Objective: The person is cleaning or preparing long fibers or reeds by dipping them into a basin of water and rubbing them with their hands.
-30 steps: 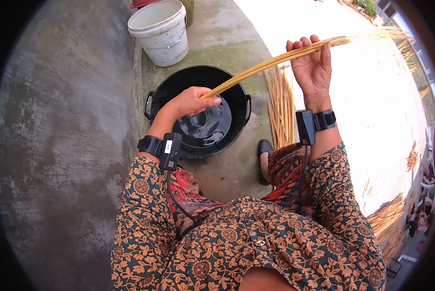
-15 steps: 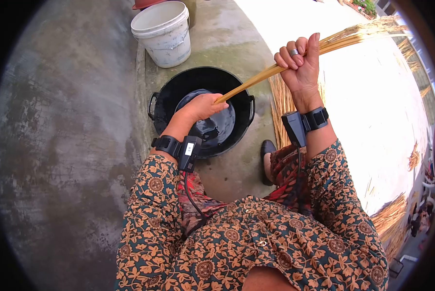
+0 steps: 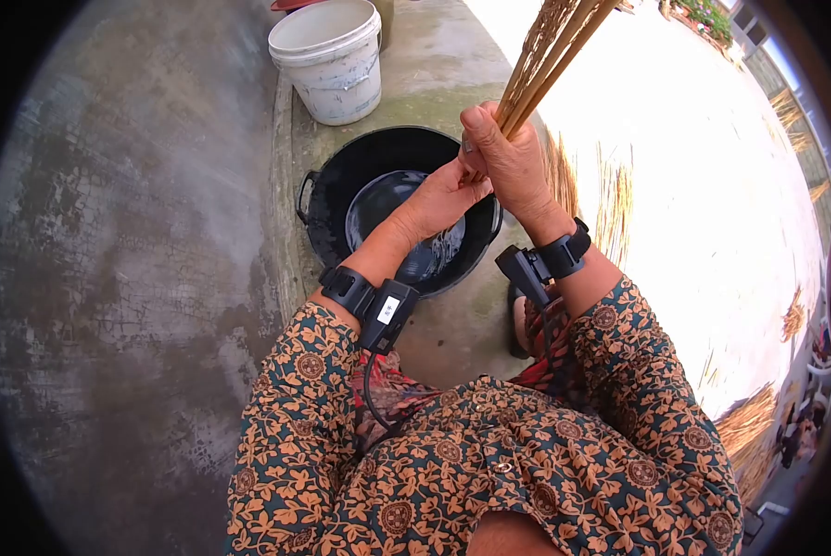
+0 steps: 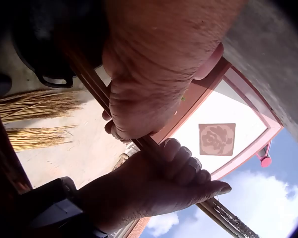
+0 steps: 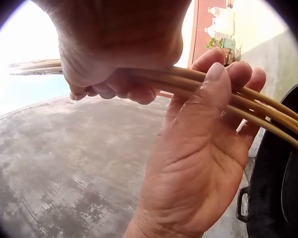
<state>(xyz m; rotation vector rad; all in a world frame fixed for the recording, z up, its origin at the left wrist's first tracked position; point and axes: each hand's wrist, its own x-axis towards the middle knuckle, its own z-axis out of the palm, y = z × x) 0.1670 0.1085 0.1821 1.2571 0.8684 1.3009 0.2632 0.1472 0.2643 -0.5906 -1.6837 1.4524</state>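
A thin bundle of straw-coloured stalks [image 3: 556, 57] slants up and away, its bushy heads past the upper frame edge in the head view. My right hand [image 3: 515, 169] grips it, fingers wrapped round. Just below, my left hand [image 3: 441, 200] holds the same bundle; in the right wrist view the left thumb [image 5: 214, 89] presses across the stalks with fingers behind. The two hands are close together. Beneath them stands a black two-handled tub [image 3: 327, 208] with water [image 3: 378, 204] in it. The stalks' lower ends reach toward the tub in the right wrist view.
A white bucket [image 3: 341, 93] stands beyond the tub by a grey wall [image 3: 137, 232]. More cut stalks [image 3: 615, 195] lie on the bright ground at right, with another pile [image 3: 749, 417] nearer. A shoe [image 3: 517, 320] is beside the tub.
The right hand has closed round the bundle and come inward and down to the left hand. The bundle has swung from slanting rightward to pointing steeply up and away.
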